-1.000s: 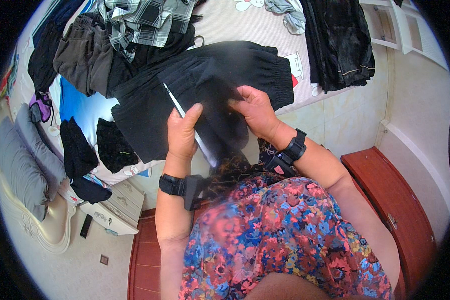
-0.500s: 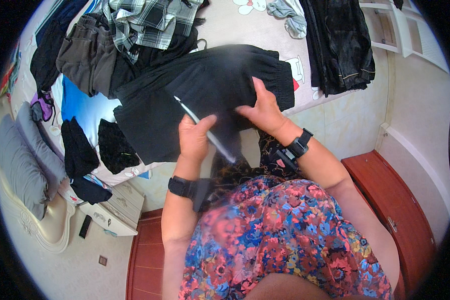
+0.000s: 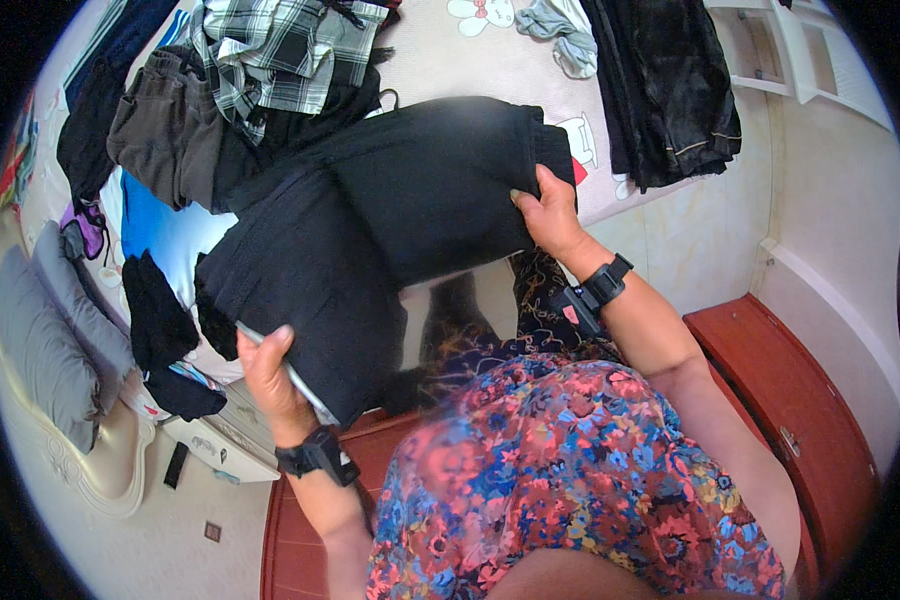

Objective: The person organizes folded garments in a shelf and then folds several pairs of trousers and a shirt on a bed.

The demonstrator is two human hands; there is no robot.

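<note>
A pair of black trousers with a gathered elastic waistband lies spread over the near edge of the bed, one leg angled toward me. My left hand is closed on the end of that leg, thumb on top. A thin pale strip runs under this thumb along the cloth's edge; whether it is part of the hem or a separate thing I cannot tell. Near the waistband, my right hand grips the trousers, its thumb above and its other fingers hidden beneath the cloth.
On the bed, a plaid shirt and brown-grey trousers lie at the far left. Folded dark clothes are at the far right, with grey socks beside them. Grey pillows stand leftward; a red-brown cabinet is at right.
My left hand has moved left and toward me, drawing the trouser leg and pale strip with it. My right hand has shifted slightly right and down, and now grips near the waistband.
</note>
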